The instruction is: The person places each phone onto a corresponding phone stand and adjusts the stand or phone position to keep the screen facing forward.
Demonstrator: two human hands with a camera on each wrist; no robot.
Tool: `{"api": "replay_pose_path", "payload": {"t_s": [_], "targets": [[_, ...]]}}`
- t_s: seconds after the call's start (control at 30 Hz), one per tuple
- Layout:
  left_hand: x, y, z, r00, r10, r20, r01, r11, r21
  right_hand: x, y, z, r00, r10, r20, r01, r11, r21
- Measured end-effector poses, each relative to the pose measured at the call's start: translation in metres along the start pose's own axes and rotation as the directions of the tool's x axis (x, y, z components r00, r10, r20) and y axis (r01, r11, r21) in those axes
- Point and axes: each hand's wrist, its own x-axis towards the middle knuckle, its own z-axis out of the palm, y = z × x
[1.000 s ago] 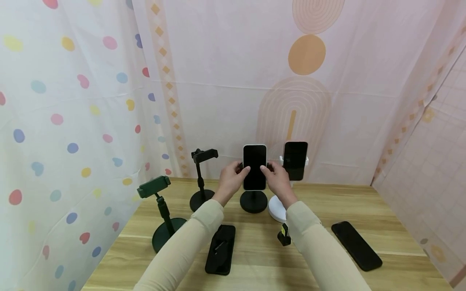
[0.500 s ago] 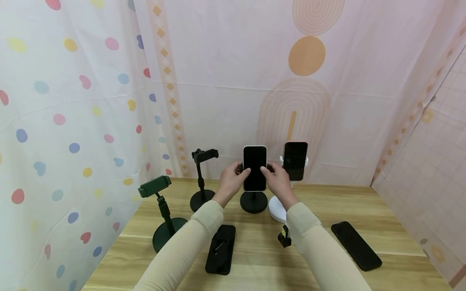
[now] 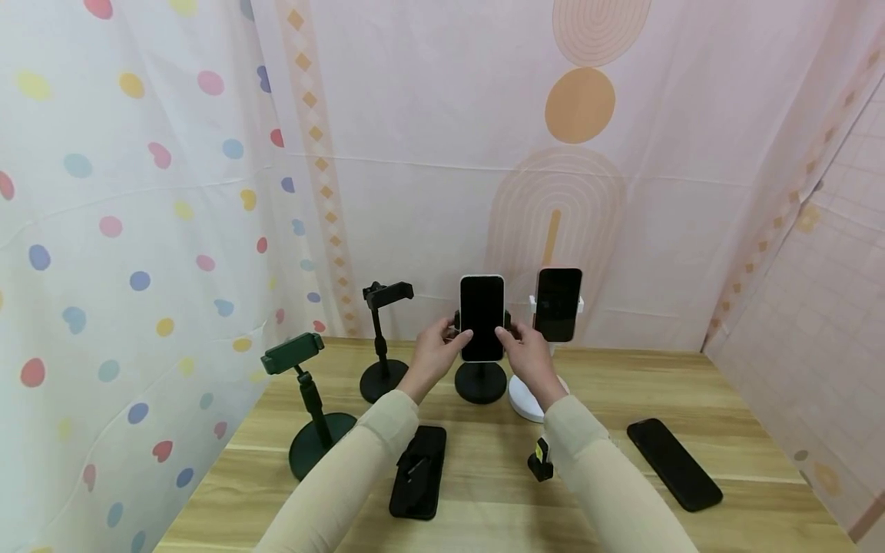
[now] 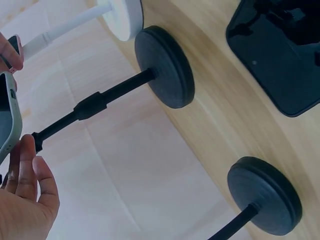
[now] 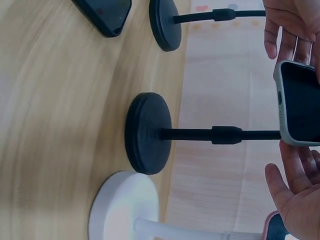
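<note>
A pale-cased phone [image 3: 482,307] stands upright, screen toward the viewer, in front of a black stand [image 3: 480,384], with dark clip arms visible at both of its long edges. The left hand [image 3: 433,355] and the right hand [image 3: 530,359] pinch its lower sides: each thumb lies over the edge of the dark screen, while the other fingers reach round the side and behind, as the wrist views show from below. Just to the right, a white stand [image 3: 525,401] carries a pink-edged phone [image 3: 558,303], also upright, its base partly hidden by the right hand. To the left stand a second black stand [image 3: 382,379], its tilted holder without a phone, and, nearer the viewer, a green stand [image 3: 313,403] with its holder likewise unfilled. Two dark phones lie flat on the wooden table [image 3: 494,491]: the left-hand phone [image 3: 418,476] beside the left sleeve [image 3: 346,476], the right-hand phone [image 3: 674,465] set diagonally, apart from the right sleeve [image 3: 601,468]. A small black object [image 3: 540,465] with a yellow patch appears at the right cuff. Patterned curtains [image 3: 415,115] form the background.
</note>
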Motion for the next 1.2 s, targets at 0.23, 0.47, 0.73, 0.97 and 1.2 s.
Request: {"api": "replay_pose_path", "payload": {"t_s": [0.23,0.47,0.73,0.97,1.2], "targets": [[-0.009,-0.011,-0.002,0.999,0.003,0.041,-0.003,1.000,0.003,-0.008,0.012,0.005,1.000,-0.001,-0.005,0.001,0.999,0.036],[-0.018,-0.023,0.000,0.996,0.009,0.085,-0.007,1.000,-0.018,-0.012,0.027,0.013,0.999,-0.031,-0.028,0.033,0.996,0.082],[-0.023,-0.030,0.003,0.994,0.006,0.106,-0.005,1.000,-0.005,-0.020,0.037,0.018,0.999,0.025,-0.034,-0.022,0.996,0.084],[-0.027,-0.030,0.003,0.991,-0.021,0.133,0.023,1.000,-0.011,-0.022,0.042,0.018,1.000,0.010,-0.027,-0.008,0.997,0.082],[-0.027,-0.031,0.002,0.989,-0.031,0.142,0.031,1.000,0.004,-0.025,0.046,0.018,0.999,0.033,0.001,-0.033,0.995,0.092]]}}
